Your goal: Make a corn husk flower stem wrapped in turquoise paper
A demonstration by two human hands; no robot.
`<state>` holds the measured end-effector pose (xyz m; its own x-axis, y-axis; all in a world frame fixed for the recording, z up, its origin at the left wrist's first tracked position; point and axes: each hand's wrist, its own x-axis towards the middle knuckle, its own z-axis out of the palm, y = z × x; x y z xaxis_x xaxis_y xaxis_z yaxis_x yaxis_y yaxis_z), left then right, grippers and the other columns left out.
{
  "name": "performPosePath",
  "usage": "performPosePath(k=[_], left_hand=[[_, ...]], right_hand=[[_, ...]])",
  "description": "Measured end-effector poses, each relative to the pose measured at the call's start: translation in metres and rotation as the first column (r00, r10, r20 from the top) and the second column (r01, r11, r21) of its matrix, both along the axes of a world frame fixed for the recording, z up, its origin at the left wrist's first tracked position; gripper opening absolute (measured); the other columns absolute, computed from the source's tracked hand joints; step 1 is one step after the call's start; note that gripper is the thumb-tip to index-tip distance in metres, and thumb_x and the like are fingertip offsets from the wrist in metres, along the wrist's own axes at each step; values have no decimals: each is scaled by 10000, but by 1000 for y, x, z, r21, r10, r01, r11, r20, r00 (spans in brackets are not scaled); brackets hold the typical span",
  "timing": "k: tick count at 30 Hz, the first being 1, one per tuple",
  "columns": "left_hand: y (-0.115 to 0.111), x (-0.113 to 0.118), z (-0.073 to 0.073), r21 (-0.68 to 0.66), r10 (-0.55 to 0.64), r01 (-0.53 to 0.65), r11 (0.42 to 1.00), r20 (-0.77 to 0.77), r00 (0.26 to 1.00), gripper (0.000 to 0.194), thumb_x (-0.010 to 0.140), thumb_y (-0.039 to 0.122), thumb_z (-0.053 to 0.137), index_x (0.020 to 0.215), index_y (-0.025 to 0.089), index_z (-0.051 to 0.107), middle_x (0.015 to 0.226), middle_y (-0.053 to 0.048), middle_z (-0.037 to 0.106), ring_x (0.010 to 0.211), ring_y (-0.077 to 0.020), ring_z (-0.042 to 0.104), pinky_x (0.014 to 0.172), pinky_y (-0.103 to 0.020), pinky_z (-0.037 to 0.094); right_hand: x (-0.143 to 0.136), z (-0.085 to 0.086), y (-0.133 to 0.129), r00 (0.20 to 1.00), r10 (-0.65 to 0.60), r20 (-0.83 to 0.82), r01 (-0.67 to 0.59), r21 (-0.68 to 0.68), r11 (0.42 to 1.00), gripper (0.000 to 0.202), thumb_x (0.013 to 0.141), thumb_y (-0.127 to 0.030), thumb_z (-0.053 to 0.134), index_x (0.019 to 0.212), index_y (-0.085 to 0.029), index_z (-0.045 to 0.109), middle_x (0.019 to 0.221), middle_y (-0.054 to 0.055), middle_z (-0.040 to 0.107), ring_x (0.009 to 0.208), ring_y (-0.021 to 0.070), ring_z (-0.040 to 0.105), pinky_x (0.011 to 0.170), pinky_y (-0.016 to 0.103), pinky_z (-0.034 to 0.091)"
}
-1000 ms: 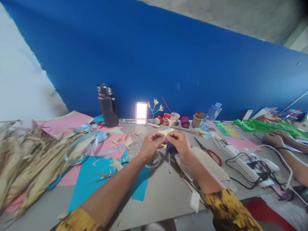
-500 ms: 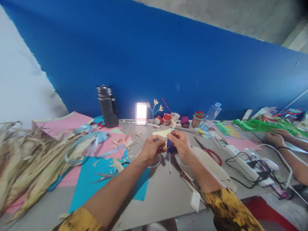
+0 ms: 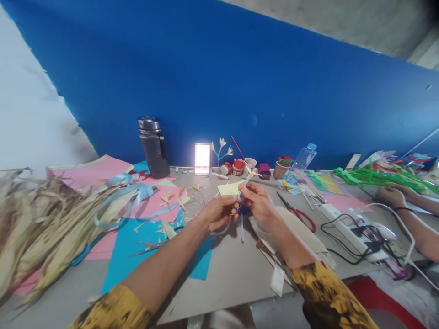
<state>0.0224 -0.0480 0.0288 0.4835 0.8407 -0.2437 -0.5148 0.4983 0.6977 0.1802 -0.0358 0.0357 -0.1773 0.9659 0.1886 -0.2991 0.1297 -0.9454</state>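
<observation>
A small pale flower (image 3: 253, 174), which looks made of dried husk, stands at the top of a thin stem wrapped in light blue. My right hand (image 3: 256, 198) pinches this stem just below the petals. Close against it on the left, my left hand (image 3: 221, 212) has its fingers closed at the lower stem; its exact grip is partly hidden. A narrow light blue strip (image 3: 242, 230) hangs below the hands. Behind the fingers shows part of a dark blue object (image 3: 243, 208). A similar flower branch (image 3: 221, 151) with a blue stem stands at the back.
Dried husks (image 3: 44, 224) and a blue ribbon loop (image 3: 113, 219) lie left. Silver scissors (image 3: 149, 247) rest on blue paper (image 3: 120, 260); red-handled scissors (image 3: 298, 212) lie right. A flask (image 3: 153, 148), a bottle (image 3: 303, 160) and a power strip (image 3: 346, 230) stand around. Another person's hands (image 3: 393, 196) are far right.
The flower has risen slightly and shows more above my right hand. My fingers have shifted a little on the stem. The view has tilted slightly.
</observation>
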Motion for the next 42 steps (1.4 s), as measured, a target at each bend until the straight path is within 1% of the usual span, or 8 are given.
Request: performPosePath(k=[6,15,23,28,33,37,39,42], left_hand=[[0,1,-1,32,-7,7,999,0,1000,118,733,159,742,713,112,635,623,7,550,468,-55,463,495,-213,474],[-2,5,0,265,321,-266,927,-187,929,256,608,289,840,693,118,669,610,11,571,478,-50,467,481,-192,391],[-1,1,3,-22,52,-52,998,16,999,116,692,155,726,722,132,616,632,7,557,485,-67,479,488,-210,437],[-2,-1,6,-4,-1,1,1000,-8,1000,111,695,143,726,727,129,621,627,12,554,476,-58,453,505,-214,439],[-2,2,3,213,176,-146,966,-130,976,244,655,296,808,694,139,625,588,25,531,504,-67,466,515,-205,404],[-2,5,0,360,363,-267,894,-231,903,255,643,327,811,696,129,659,562,26,520,509,-61,447,505,-189,356],[-3,5,0,357,374,-276,893,-243,895,237,647,308,807,707,125,668,572,23,525,517,-63,457,506,-188,363],[-2,2,1,222,248,-206,953,-181,952,221,663,283,795,718,132,644,625,9,555,528,-74,491,509,-204,410]], right_hand=[[2,2,1,998,58,8,-58,-41,997,353,649,-478,826,815,-201,683,633,-25,507,516,93,427,452,230,292],[-2,-6,5,958,-139,252,121,84,989,321,645,-459,812,671,-182,652,628,-16,573,550,105,439,485,237,328],[4,-4,5,975,-14,220,-1,68,998,314,656,-467,816,709,-180,700,697,9,635,594,123,515,495,237,343],[6,-5,5,983,77,164,-87,54,995,289,670,-429,826,760,-173,726,763,28,646,614,121,540,486,232,326],[6,-4,6,991,25,133,-28,14,1000,338,706,-468,791,843,-168,720,699,-5,587,519,74,403,452,217,270],[2,-3,5,964,-74,253,61,61,996,329,651,-460,819,695,-170,669,610,-25,553,522,91,411,469,231,302],[1,-2,5,951,-103,291,79,95,992,317,648,-449,816,659,-173,659,575,-32,536,523,96,412,489,241,315],[2,-1,5,948,-107,300,70,131,989,297,674,-438,795,663,-172,664,585,-35,539,532,95,408,512,247,321]])
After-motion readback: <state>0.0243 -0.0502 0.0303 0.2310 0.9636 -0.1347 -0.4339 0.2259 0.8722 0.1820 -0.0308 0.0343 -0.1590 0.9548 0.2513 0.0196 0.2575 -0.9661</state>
